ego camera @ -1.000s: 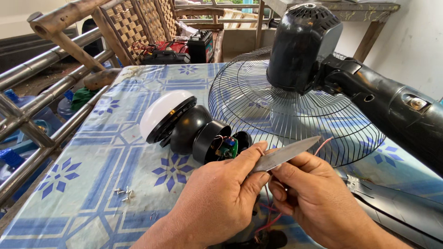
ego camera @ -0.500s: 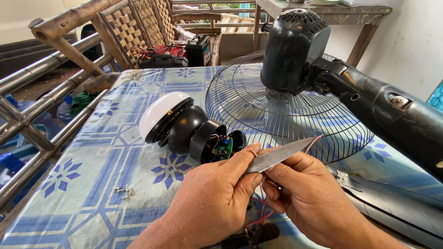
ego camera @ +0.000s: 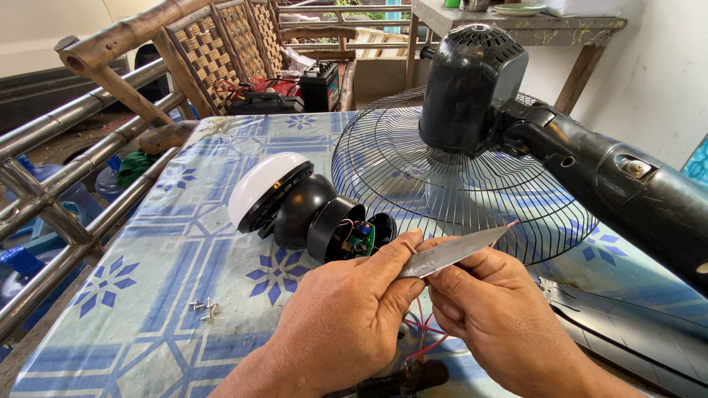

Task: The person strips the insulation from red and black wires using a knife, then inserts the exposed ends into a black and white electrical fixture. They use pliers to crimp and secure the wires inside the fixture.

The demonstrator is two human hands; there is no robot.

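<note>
My left hand [ego camera: 343, 320] grips a bare steel knife blade [ego camera: 461, 250], thumb pressed on its flat side. My right hand [ego camera: 494, 309] is closed under the blade, pinching a thin red wire [ego camera: 422, 335] that runs along the blade to its tip. More red wire loops down between my hands to a black part [ego camera: 402, 377] at the table's near edge. Just beyond my hands lies an opened black lamp housing [ego camera: 310, 214] with a white dome [ego camera: 258, 184] and a small circuit board [ego camera: 359, 237] showing.
A black fan lies on the blue patterned tablecloth [ego camera: 184, 258]: wire grille [ego camera: 413, 177], motor [ego camera: 472, 74], thick stand [ego camera: 627, 184] running off right. Several small screws [ego camera: 203, 306] lie near left. A bamboo chair [ego camera: 147, 66] and a battery [ego camera: 318, 81] stand beyond.
My hands with the blade and wire have kept their hold. The view has shifted slightly, so the fan and lamp sit a little differently in the frame.
</note>
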